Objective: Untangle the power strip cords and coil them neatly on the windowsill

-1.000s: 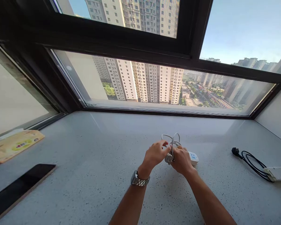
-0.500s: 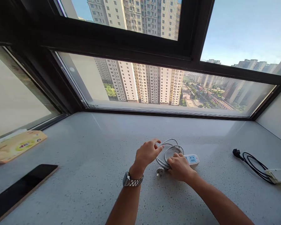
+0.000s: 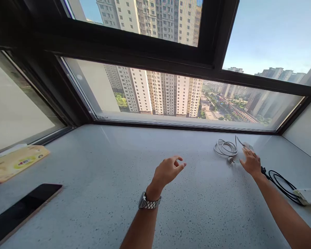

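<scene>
My right hand (image 3: 251, 162) reaches out over the near end of a white power strip (image 3: 248, 146), its fingers spread apart; most of the strip is hidden behind it, and whether the fingertips touch it I cannot tell. To the left of that hand lies the strip's coiled grey-white cable (image 3: 226, 148), with its plug (image 3: 231, 160) at the coil's near side. My left hand (image 3: 169, 170), a metal-banded watch (image 3: 148, 201) on its wrist, hovers over the middle of the speckled sill with thumb and fingers apart and nothing in it.
A second white power strip (image 3: 308, 196) with a black cable (image 3: 281, 183) lies at the right, its black plug partly behind my right wrist. At the left are a phone (image 3: 23, 211) and a yellow tissue pack (image 3: 20, 163). Dark-framed windows (image 3: 186, 126) border the pale sill (image 3: 113, 193).
The white power strip, its coiled cable and plug have moved right and farther back, along with my right hand. My left hand has stayed near the middle, now well apart from the cable.
</scene>
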The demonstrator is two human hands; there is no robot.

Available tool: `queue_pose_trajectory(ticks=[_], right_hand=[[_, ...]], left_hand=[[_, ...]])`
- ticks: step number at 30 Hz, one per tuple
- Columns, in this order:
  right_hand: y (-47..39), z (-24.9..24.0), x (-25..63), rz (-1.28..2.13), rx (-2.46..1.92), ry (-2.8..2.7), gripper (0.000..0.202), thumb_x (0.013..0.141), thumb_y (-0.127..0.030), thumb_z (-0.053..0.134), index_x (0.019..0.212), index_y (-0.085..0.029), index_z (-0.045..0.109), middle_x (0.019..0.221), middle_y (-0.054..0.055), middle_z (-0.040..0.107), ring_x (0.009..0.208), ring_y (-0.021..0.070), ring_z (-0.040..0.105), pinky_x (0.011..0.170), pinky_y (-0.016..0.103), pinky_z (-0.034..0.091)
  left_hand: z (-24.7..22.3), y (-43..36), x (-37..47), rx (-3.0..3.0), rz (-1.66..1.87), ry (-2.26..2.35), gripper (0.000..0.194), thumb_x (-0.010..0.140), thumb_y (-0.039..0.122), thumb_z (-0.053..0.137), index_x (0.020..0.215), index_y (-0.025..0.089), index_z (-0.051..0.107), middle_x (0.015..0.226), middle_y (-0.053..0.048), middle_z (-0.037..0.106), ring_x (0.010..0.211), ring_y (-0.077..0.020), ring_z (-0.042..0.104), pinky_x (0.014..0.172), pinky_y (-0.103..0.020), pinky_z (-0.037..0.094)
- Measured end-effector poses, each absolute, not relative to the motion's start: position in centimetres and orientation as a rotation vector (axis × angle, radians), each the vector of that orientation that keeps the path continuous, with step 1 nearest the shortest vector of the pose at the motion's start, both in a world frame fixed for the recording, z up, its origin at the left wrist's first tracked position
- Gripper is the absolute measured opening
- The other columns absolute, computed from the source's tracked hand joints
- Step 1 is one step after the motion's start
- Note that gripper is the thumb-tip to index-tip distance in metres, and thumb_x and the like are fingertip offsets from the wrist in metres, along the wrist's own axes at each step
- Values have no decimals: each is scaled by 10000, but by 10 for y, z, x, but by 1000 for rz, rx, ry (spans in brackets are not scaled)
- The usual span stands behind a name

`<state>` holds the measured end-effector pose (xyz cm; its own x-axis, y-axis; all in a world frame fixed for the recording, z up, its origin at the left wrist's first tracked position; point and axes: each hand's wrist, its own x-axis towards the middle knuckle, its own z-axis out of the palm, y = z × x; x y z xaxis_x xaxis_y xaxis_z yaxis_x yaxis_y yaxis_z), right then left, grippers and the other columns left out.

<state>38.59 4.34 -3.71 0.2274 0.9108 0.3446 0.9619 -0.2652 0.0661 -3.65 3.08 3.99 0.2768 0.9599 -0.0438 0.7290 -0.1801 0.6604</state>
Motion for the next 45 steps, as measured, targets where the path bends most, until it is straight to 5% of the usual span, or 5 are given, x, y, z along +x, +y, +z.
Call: queue_pose_trajectory(ticks=[16, 25, 34, 41, 45], right_hand=[[-13, -76, 413, -231, -2292, -1396, 378, 782, -325, 381, 1081, -137, 516, 1051, 189, 635, 1033, 332, 574, 903, 451, 394], [48, -51, 332, 99, -2260, -1480, 592, 728, -600, 525, 1127, -163, 539, 1128, 164, 629, 1004, 321, 596, 673, 339, 439], [34, -27, 293, 57, -1881, -1445, 323, 712, -531, 566, 723, -208, 569, 788, 75, 675, 731, 221, 607, 589, 282, 415], [-28, 68, 208, 279, -1165, -1740, 210, 693, -347, 630, 612, -209, 495, 507, -47, 476, 458, 93, 391, 461, 228, 350], [-51, 96, 167, 429, -867, -1818, 267, 683, -464, 644, 671, -214, 552, 532, -35, 515, 471, 108, 441, 472, 244, 385]], left_hand=[[45, 26, -31, 2020, 530, 1461, 495, 845, 553, 427, 1114, 178, 607, 949, -88, 708, 830, -217, 662, 633, -276, 484], [40, 27, -27, 2047, 483, 1461, 485, 852, 547, 440, 1127, 187, 612, 941, -78, 708, 835, -209, 662, 618, -262, 472], [37, 17, -12, 2120, 393, 1337, 474, 855, 510, 502, 1219, 213, 569, 1032, -78, 685, 909, -239, 642, 694, -316, 497], [30, 3, 22, 2434, 867, 933, 927, 700, 588, 698, 1455, 250, 279, 1523, -141, 264, 1392, -351, 223, 1115, -551, 237], [31, -10, 38, 2241, 905, 719, 609, 718, 538, 672, 1227, 225, 554, 1298, -116, 541, 1236, -333, 445, 1094, -510, 306]])
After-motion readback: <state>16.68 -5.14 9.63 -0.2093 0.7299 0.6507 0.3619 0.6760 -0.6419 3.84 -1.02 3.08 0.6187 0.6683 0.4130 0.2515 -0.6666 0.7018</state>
